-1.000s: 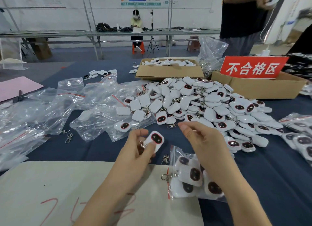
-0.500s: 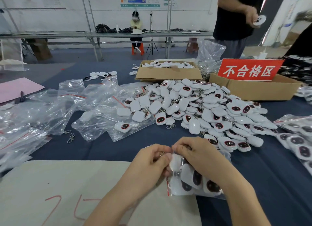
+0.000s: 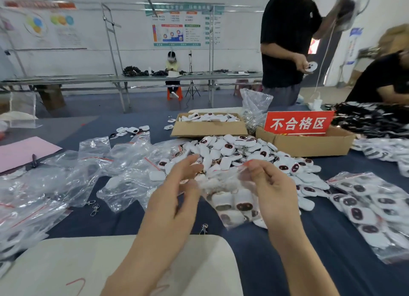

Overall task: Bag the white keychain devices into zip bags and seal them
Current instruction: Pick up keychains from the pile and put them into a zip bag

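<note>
1. Both hands have risen off the desk [image 3: 287, 251] since half a second ago. The zip bag [image 3: 228, 198] has come up with them and now hangs in the air rather than lying on the blue cloth.
2. The right hand [image 3: 267, 185] pinches the bag's upper edge between thumb and fingertips, its grip clamped on the plastic.
3. The left hand [image 3: 174, 191] is just beside the bag's other upper corner, fingers loosely extended and its grip released. Blur hides whether the thumb touches the plastic.
4. Inside the bag, several white keychain devices [image 3: 243, 205] bunch toward the bottom, and some show a dark oval face. Whether the red zip strip is closed cannot be told.
5. Behind the hands lies a loose pile of devices [image 3: 232, 151] on the cloth.
6. Beyond the pile, a shallow cardboard box [image 3: 208, 129] holds more white devices. Beside it is a second box [image 3: 309, 143] with a red sign [image 3: 298, 123] propped in it, and what it holds is hidden.
7. Empty clear bags [image 3: 66, 180] spread over the left of the desk.
8. Filled bags [image 3: 365, 211], each packed with devices, lie at the right.
9. A beige board [image 3: 88, 262] lies at the near edge, under the forearms.
</note>
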`<state>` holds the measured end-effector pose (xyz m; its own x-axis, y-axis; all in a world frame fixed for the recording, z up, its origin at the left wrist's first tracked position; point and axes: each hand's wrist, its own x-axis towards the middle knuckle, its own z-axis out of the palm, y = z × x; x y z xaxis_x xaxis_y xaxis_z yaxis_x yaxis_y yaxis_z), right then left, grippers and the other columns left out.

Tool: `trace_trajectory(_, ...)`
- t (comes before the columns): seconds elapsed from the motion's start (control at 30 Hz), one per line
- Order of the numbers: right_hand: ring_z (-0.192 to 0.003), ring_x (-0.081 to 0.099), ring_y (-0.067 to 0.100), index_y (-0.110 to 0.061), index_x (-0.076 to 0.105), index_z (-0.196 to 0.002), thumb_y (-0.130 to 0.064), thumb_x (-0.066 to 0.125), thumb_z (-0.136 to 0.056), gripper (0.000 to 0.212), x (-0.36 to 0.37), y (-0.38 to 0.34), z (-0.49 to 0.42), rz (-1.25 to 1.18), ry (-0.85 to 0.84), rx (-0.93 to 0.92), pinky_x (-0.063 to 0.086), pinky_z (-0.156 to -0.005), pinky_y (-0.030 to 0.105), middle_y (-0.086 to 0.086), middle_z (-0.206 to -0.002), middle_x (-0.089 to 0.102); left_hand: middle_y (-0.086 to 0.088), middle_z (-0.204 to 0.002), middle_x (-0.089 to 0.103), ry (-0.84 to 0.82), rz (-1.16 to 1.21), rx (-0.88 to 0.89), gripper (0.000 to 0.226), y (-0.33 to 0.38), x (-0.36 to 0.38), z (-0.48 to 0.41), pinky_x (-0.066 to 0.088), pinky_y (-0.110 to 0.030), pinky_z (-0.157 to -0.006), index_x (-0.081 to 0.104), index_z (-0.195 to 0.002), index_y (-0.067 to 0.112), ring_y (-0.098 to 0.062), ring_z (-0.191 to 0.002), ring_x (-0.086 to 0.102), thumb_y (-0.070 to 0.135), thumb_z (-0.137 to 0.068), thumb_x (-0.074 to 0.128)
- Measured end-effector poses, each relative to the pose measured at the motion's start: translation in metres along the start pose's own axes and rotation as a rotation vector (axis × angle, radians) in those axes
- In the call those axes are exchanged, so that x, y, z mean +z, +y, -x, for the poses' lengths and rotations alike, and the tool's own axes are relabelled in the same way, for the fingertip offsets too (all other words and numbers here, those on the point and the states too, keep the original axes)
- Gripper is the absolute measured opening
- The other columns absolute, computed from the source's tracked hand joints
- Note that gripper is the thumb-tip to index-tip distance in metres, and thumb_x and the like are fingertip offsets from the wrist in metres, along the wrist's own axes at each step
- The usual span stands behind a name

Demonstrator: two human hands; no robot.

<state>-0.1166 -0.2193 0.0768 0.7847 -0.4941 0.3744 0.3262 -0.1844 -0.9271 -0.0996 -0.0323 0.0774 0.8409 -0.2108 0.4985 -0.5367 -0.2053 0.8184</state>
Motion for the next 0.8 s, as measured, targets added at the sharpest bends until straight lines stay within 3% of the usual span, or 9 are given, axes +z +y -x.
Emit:
trace_trajectory(0.03,-0.078,0.071,-0.001,-0.037,0.073,-0.084,-0.031,0.054,-0.102,0.026,0.001,-0.004,0.001,-0.019,0.002,0.002,0.047,-0.061,0.006,-0.015,-0.085,0.075,0.033,-0.116,0.065,0.028,0.045,-0.079,0.028,-0.003,-0.001,0.006,0.042,0.0,-0.075,0.056,-0.124,0.054,0.011,-0.098,0.062,0.047,-0.097,0.054)
trace_trajectory(0.1,-0.078,0.07,0.001,-0.038,0.072,-0.083,-0.032,0.056,-0.101,0.025,0.005,-0.01,0.005,-0.037,-0.007,0.013,0.048,-0.058,0.008,-0.016,-0.084,0.074,0.026,-0.104,0.07,-0.027,0.11,-0.206,0.023,-0.012,0.006,0.019,0.046,-0.007,-0.076,0.065,-0.113,0.049,0.002,-0.096,0.066,0.046,-0.09,0.059)
trace_trajectory(0.2,-0.079,0.072,0.006,-0.031,0.073,-0.083,-0.035,0.058,-0.1,0.023,0.009,-0.011,0.015,-0.012,-0.039,0.046,0.057,-0.069,0.024,-0.013,-0.084,0.075,0.016,-0.093,0.076,-0.032,0.08,-0.208,0.016,-0.013,0.014,0.028,0.055,-0.035,-0.081,0.072,-0.097,0.043,-0.01,-0.089,0.068,0.034,-0.097,0.059)
trace_trajectory(0.23,-0.08,0.074,0.008,-0.028,0.074,-0.085,-0.034,0.058,-0.1,0.023,0.008,-0.01,0.018,-0.039,-0.033,0.06,0.059,-0.073,0.028,-0.009,-0.086,0.076,0.014,-0.091,0.076,0.002,0.065,-0.18,0.015,-0.011,0.013,0.027,0.055,-0.038,-0.084,0.074,-0.094,0.039,-0.012,-0.088,0.069,0.035,-0.097,0.06)
trace_trajectory(0.33,-0.085,0.075,0.013,-0.024,0.078,-0.083,-0.026,0.058,-0.1,0.026,0.0,-0.011,0.024,-0.236,0.014,0.112,0.06,-0.072,0.023,-0.003,-0.089,0.077,0.01,-0.082,0.073,0.092,-0.012,-0.061,0.02,0.005,0.006,0.017,0.051,-0.024,-0.075,0.074,-0.089,0.031,-0.009,-0.079,0.065,0.044,-0.097,0.062)
trace_trajectory(0.47,-0.089,0.075,0.016,-0.023,0.079,-0.081,-0.026,0.056,-0.101,0.03,-0.002,-0.01,0.035,-0.347,0.015,0.188,0.057,-0.069,0.018,0.001,-0.092,0.078,0.011,-0.08,0.074,0.063,-0.033,-0.091,0.019,0.024,-0.003,0.008,0.047,-0.017,-0.067,0.076,-0.085,0.026,-0.01,-0.076,0.065,0.033,-0.098,0.064)
trace_trajectory(0.57,-0.087,0.075,0.014,-0.029,0.078,-0.08,-0.028,0.055,-0.101,0.032,0.0,-0.007,0.04,-0.317,0.002,0.166,0.057,-0.069,0.018,-0.003,-0.09,0.077,0.014,-0.076,0.073,0.045,-0.046,-0.086,0.021,0.022,-0.011,0.012,0.043,-0.01,-0.063,0.076,-0.079,0.028,-0.002,-0.069,0.061,0.028,-0.097,0.064)
trace_trajectory(0.67,-0.089,0.075,0.014,-0.028,0.077,-0.083,-0.033,0.056,-0.1,0.027,0.004,-0.001,0.042,-0.292,-0.021,0.134,0.057,-0.073,0.02,-0.003,-0.092,0.077,0.013,-0.08,0.075,0.062,-0.002,-0.095,0.022,0.011,-0.015,0.018,0.045,-0.01,-0.065,0.077,-0.082,0.031,-0.003,-0.074,0.065,0.027,-0.098,0.063)
trace_trajectory(0.8,-0.097,0.073,0.017,-0.026,0.078,-0.094,-0.034,0.058,-0.099,0.022,0.012,0.017,0.046,-0.222,-0.112,0.154,0.057,-0.083,0.026,0.001,-0.099,0.077,0.004,-0.08,0.076,0.074,0.147,-0.243,0.028,-0.016,-0.015,0.021,0.048,-0.018,-0.067,0.079,-0.082,0.032,-0.007,-0.072,0.065,0.021,-0.1,0.061)
